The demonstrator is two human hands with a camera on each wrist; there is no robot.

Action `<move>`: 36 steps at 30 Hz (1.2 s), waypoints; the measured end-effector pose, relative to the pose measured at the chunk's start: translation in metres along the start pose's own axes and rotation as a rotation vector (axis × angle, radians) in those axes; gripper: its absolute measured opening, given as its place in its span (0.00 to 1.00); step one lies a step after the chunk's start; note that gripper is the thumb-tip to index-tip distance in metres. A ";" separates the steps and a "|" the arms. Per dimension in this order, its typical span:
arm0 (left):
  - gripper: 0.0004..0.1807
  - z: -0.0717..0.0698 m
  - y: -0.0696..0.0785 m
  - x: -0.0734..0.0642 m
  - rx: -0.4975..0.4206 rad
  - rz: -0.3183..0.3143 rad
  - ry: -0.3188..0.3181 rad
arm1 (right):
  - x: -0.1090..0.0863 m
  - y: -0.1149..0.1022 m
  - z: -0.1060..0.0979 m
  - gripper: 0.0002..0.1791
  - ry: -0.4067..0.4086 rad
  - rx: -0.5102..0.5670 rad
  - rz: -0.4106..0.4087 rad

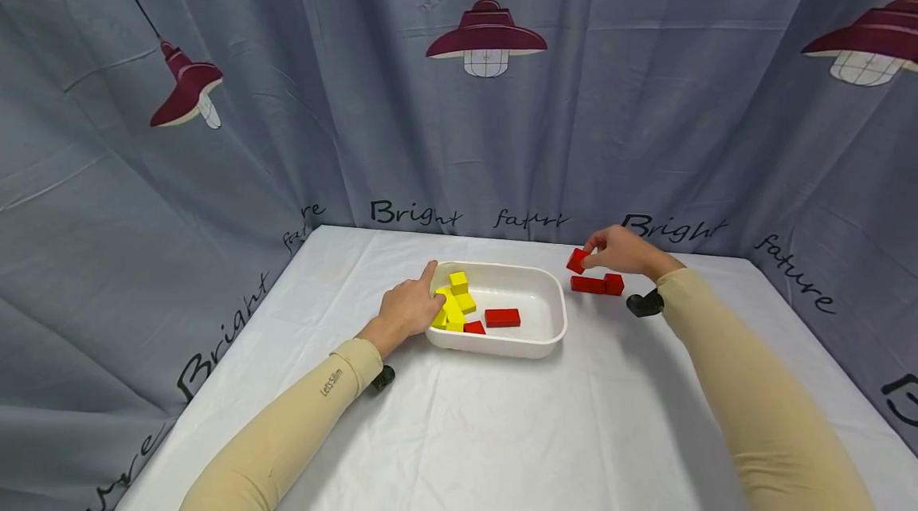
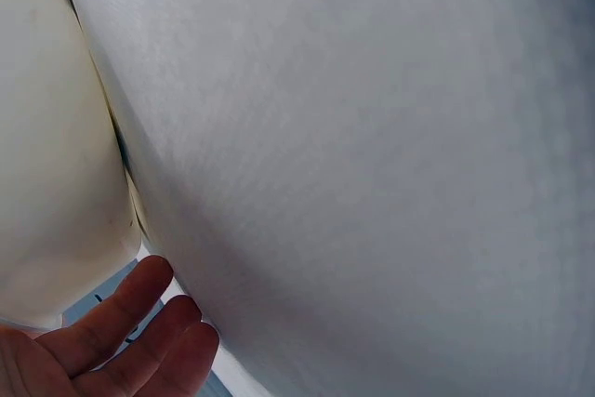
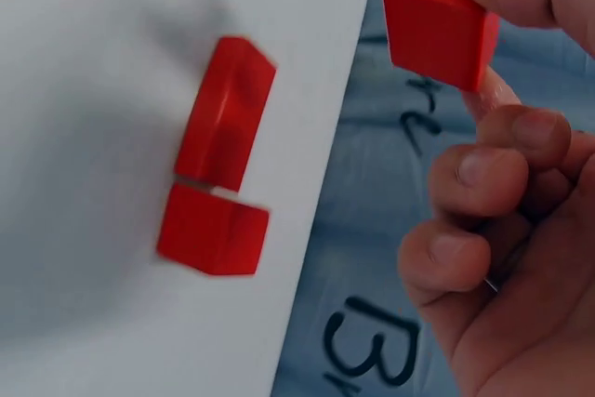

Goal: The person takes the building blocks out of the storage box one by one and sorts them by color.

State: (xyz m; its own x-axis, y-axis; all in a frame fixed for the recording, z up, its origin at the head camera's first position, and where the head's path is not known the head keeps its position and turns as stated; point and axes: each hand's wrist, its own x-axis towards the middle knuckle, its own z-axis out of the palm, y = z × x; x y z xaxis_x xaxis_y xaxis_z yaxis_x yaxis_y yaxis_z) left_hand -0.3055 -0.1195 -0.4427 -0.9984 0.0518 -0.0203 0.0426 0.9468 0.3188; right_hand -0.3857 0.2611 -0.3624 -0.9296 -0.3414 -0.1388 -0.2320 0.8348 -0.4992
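Transfer seems in hand: red block (image 3: 429,30) is pinched by right hand (image 1: 622,250), tray (image 1: 495,344) touched by relaxed left hand (image 1: 404,308); steady carrying seems needed

Free air above the right grip (image 1: 622,249), but two red blocks (image 1: 590,284) sit below and tub rim (image 1: 560,320) blocks left.

soft shadows across white tablecloth (image 1: 502,431)

Fingers (image 3: 479,178) pinch red cube (image 3: 432,30); long red block (image 3: 223,118) beside short red block (image 3: 212,230).
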 end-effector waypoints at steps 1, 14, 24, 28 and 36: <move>0.39 0.000 0.000 0.000 -0.001 0.000 0.000 | -0.001 0.003 0.000 0.17 0.009 0.001 0.004; 0.38 0.002 0.001 0.000 -0.011 0.003 0.005 | -0.014 0.044 -0.001 0.23 0.121 0.008 0.107; 0.38 0.001 0.004 0.000 -0.004 0.012 0.007 | -0.024 0.068 -0.003 0.22 0.165 0.002 0.143; 0.39 0.002 0.004 0.000 -0.007 0.010 -0.001 | -0.026 0.077 -0.004 0.23 0.179 0.004 0.155; 0.38 0.003 0.000 0.000 0.000 -0.001 0.021 | -0.030 0.087 0.000 0.24 0.198 0.005 0.203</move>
State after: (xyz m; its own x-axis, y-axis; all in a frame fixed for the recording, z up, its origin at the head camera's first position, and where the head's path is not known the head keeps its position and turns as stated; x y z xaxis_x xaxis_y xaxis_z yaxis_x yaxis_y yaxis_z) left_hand -0.3056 -0.1187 -0.4452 -0.9990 0.0447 -0.0010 0.0421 0.9470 0.3184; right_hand -0.3784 0.3435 -0.4014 -0.9949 -0.0760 -0.0665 -0.0346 0.8753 -0.4824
